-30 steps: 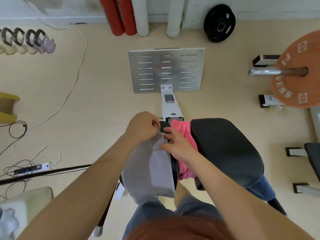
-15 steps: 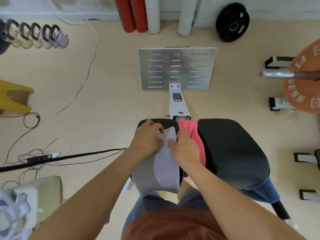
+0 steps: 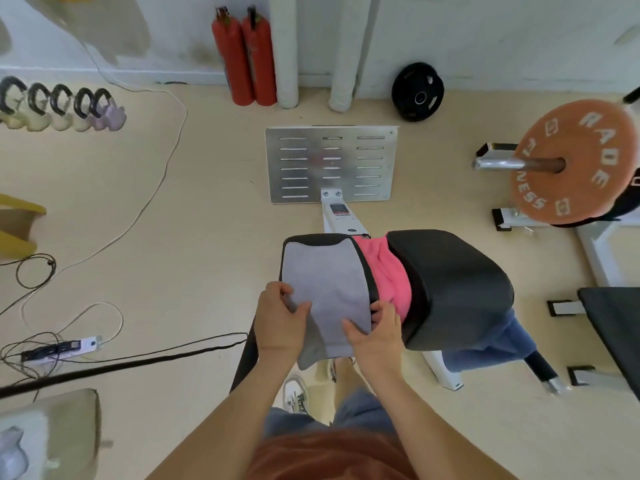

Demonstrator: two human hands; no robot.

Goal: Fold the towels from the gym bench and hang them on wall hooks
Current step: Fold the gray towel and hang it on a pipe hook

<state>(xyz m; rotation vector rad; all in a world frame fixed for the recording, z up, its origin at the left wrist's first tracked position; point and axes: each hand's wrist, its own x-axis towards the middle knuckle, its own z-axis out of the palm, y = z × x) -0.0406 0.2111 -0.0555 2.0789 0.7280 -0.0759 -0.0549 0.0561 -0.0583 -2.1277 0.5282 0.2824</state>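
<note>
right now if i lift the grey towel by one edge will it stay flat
Probably not: the grey towel sags over the bench pad's near edge, so it should flop. Likely light: left hand and right hand pinch it.

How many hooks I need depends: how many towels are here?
3: grey towel on the small pad, pink towel between it and the large pad, blue towel hanging below it; more may be hidden.
</note>
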